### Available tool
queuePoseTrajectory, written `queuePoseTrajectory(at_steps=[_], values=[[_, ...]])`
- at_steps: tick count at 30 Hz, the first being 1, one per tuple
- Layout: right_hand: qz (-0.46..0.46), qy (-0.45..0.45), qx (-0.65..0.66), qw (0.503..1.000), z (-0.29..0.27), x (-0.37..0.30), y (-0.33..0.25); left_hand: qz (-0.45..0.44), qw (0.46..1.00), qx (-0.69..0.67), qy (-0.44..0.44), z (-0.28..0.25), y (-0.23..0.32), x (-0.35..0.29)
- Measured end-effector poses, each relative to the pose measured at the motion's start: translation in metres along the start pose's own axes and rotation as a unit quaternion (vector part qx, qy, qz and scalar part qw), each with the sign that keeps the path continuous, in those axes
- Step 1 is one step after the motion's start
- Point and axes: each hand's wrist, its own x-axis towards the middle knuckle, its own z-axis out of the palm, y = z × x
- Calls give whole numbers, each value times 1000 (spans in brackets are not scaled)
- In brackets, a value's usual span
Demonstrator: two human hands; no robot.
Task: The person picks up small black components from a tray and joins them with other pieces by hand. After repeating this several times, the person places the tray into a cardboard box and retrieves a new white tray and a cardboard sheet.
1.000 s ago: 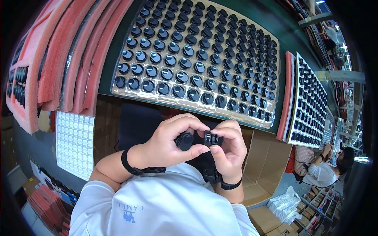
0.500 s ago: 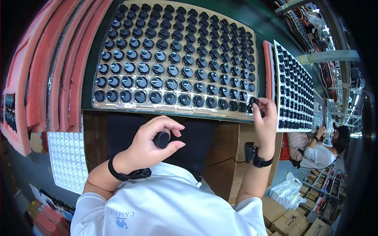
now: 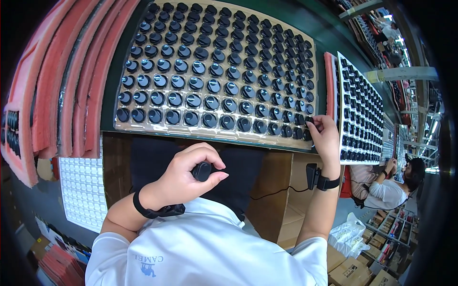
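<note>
My left hand is curled in front of my chest around a black round knob-like part, its thumb and fingertips slightly apart. At the near right corner of a clear plastic tray, my right hand pinches another black part at the end of a row. My fingertips cover some of that piece. The tray lies on brown card on the dark green table and carries rows of the same glossy black parts, each seated in a pocket.
Pink foam sheets stand stacked at the left. Below them is a white pocketed tray. To the right, a white tray of black parts leans by pink foam. A co-worker sits farther right, near cardboard boxes.
My right hand has moved slightly right and away from me, from the tray's near corner to a part one row up. The left hand keeps its part, turned a little.
</note>
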Motion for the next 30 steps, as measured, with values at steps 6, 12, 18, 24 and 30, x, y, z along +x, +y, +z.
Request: queuePoseTrajectory(at_steps=[6, 12, 18, 24, 30], values=[[-25, 50, -57, 997, -12, -3, -35, 25, 1000, 7, -1, 4, -5, 7], [-185, -54, 180, 964, 2, -29, -131, -4, 1000, 13, -8, 8, -4, 6], [-271, -153, 254, 916, 15, -49, -187, -2, 997, 79, -2, 13, -10, 3], [-232, -184, 294, 909, 19, -54, -182, 19, 993, 119, -21, 13, -5, 3], [-123, -130, 296, 938, -5, -33, -136, 7, 995, 84, -53, 10, -8, 3]])
